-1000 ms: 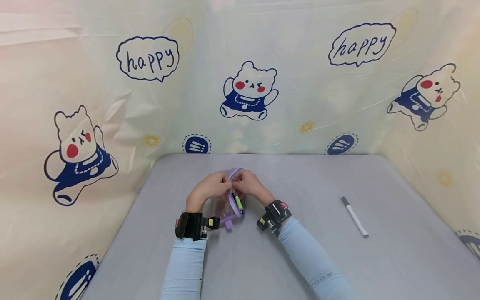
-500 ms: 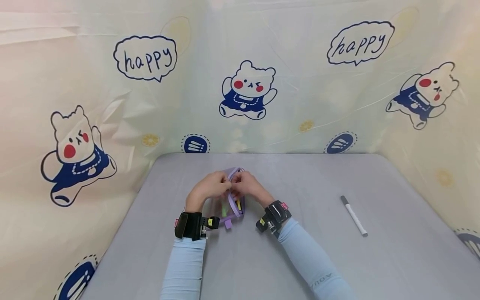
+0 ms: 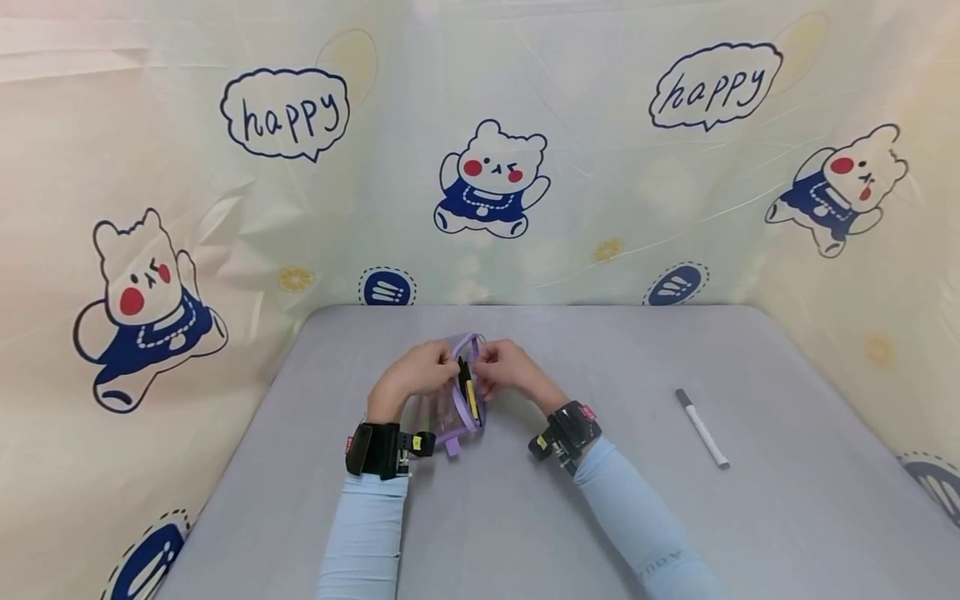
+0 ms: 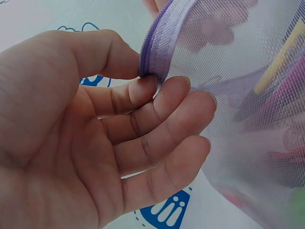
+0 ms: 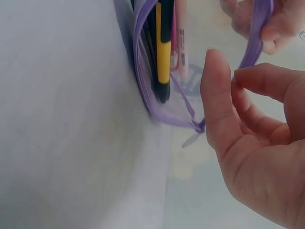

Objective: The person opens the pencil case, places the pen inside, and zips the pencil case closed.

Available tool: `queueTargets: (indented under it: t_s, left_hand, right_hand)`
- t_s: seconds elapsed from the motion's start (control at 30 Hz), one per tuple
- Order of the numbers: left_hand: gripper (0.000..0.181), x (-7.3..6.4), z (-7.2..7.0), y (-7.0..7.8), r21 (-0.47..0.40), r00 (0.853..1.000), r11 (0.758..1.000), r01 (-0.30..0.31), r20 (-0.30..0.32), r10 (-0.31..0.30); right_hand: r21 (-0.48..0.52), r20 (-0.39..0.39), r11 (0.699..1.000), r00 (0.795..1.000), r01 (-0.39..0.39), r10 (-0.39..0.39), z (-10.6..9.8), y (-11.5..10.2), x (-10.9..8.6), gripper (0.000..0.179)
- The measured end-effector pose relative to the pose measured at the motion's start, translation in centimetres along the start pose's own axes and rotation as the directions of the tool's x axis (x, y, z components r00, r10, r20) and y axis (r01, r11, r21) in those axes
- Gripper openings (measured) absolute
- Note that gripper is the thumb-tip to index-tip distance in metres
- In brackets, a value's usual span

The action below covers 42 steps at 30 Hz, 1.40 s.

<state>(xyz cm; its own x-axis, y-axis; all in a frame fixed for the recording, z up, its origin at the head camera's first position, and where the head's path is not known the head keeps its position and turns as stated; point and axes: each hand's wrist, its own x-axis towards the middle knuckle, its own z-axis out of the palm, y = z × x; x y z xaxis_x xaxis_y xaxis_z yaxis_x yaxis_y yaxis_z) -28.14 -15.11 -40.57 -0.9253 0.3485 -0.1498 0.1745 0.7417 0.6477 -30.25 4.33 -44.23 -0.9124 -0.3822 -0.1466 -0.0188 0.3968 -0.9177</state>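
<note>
A mesh pencil case point(image 3: 442, 417) with a purple zipper edge lies on its side, its mouth facing right. My left hand point(image 3: 423, 368) pinches the upper purple edge between thumb and index finger, the other fingers resting along the mesh point(image 4: 233, 148). Inside the mouth lie a yellow and black pen point(image 5: 163, 57), a pink pen point(image 5: 181, 40) and other dark pens. Before the mouth is my right hand point(image 5: 257, 129), its thumb and index finger apart and nothing visible between them. Whether its fingertips touch the purple edge is hard to tell.
A white marker point(image 3: 702, 429) with a grey cap lies on the grey table point(image 3: 585, 517), to the right of the case. Behind the table hangs a cloth point(image 3: 600, 183) printed with bears. A purple tab point(image 3: 452, 447) sticks out at the case's near end.
A green pen seen at the mouth has gone inside behind the mesh. My right hand has drawn back slightly to the right, uncovering the yellow and black pen. The left hand keeps its hold.
</note>
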Motion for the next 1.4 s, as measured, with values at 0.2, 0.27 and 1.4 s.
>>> queueTargets:
  t_s: [0.2, 0.27, 1.4]
  left_hand:
    - [0.012, 0.0, 0.0, 0.0, -0.007, 1.0, 1.0, 0.005, 0.0, -0.005]
    - [0.012, -0.1, 0.0, 0.1, -0.015, 1.0, 1.0, 0.009, 0.002, -0.009]
    - [0.014, -0.2, -0.1, 0.0, -0.026, 1.0, 1.0, 0.003, 0.012, -0.002]
  right_hand:
    - [-0.059, -0.027, 0.998, 0.999, -0.022, 0.02, -1.3, 0.4, -0.9, 0.011]
    - [-0.111, -0.026, 0.994, 1.0, -0.02, 0.017, -1.8, 0.7, -1.2, 0.012]
    - [-0.588, 0.035, 0.807, 0.996, -0.045, 0.082, -8.2, 3.7, -7.3, 0.015]
